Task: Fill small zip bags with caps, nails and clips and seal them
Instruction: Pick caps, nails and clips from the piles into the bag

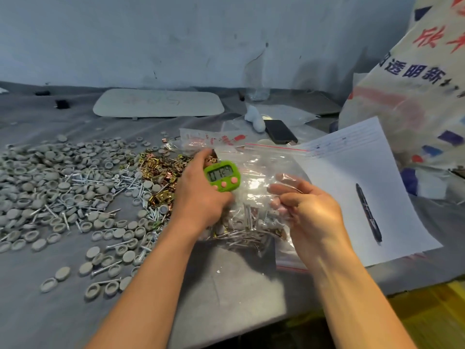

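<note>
Gripping rounded green timer [222,176] in left hand [201,195]; right hand [312,210] fingers are pinching crinkly clear zip bag [261,167], domed caps [50,177] alongside.

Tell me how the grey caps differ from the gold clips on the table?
The grey caps are round, dull and spread widely; the gold clips are angular, shiny and bunched in a smaller heap. Both lie loose on the grey cloth, mixed with nails.
</note>
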The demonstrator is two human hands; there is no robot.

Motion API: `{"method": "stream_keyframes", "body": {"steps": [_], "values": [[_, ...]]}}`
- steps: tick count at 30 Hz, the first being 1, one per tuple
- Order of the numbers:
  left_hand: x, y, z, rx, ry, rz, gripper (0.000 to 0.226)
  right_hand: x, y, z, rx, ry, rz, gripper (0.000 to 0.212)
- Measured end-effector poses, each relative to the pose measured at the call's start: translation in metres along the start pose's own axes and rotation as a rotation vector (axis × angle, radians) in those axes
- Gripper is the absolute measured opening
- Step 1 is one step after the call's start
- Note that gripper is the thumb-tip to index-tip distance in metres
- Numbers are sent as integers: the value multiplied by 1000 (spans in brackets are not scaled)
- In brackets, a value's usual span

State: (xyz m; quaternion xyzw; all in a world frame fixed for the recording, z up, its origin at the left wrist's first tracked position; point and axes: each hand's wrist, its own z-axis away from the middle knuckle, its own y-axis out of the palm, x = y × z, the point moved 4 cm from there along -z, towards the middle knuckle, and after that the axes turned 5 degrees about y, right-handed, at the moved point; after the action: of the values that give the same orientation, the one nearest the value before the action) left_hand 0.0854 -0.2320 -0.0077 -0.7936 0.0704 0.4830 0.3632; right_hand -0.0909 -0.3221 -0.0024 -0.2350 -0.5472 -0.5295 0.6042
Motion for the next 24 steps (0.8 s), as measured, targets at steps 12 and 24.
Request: {"method": "stream_keyframes", "body": {"steps": [12,24], "values": [[10,-24,-10,-21,110,79,87,0,7,7,-277,-391,749,58],[15,9,-7,67,140,-92,68,-2,-31,-21,-203,-167,1289,62]]}}
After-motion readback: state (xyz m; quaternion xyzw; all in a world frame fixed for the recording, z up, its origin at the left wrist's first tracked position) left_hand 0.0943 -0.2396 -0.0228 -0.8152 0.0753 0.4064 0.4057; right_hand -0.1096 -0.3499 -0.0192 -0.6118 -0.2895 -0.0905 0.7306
